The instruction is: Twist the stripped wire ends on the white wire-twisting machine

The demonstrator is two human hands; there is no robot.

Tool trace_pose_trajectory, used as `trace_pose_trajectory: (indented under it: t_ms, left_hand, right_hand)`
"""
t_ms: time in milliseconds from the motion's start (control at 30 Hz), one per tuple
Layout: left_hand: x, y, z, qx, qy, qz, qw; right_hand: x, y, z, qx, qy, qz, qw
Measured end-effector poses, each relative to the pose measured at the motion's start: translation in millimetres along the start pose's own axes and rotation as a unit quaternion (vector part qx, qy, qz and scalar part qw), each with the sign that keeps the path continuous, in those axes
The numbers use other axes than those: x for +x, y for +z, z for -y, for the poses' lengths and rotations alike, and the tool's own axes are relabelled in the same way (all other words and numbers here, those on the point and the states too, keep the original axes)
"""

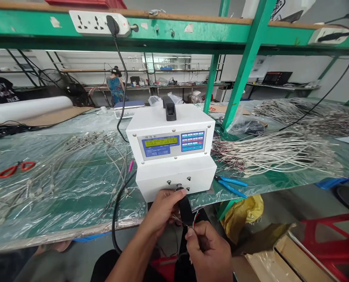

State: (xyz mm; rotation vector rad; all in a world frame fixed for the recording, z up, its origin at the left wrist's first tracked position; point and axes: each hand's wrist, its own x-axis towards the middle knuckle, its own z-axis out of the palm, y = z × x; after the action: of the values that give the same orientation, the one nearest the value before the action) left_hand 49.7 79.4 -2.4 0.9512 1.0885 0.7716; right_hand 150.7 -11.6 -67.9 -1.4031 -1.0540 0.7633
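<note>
Left hand: your left hand has its fingers wrapped on the black sleeve, right at the machine's front port.
Right hand: your right hand pinches the thin wires just below that sleeve.
Machine: the white machine sits on the worktop, just beyond your fingertips.
Cutters: the blue cutters lie right of your fingers.

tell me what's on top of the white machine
A black handle sits on top of the white machine. The top's far edge behind the handle is hidden.
</note>
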Motion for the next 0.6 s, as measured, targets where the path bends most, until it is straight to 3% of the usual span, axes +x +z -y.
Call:
trace_pose_trajectory:
  t_ms: [367, 600]
  left_hand:
    - [2, 0.3, 4, -0.004, 0.038, -0.014, 0.999]
    - [0, -0.9, 15, -0.099, 0.043, -0.032, 0.994]
  right_hand:
    - [-3, 6, 14, 0.042, 0.104, 0.005, 0.994]
    - [-7, 5, 18, 0.080, 0.119, 0.005, 0.990]
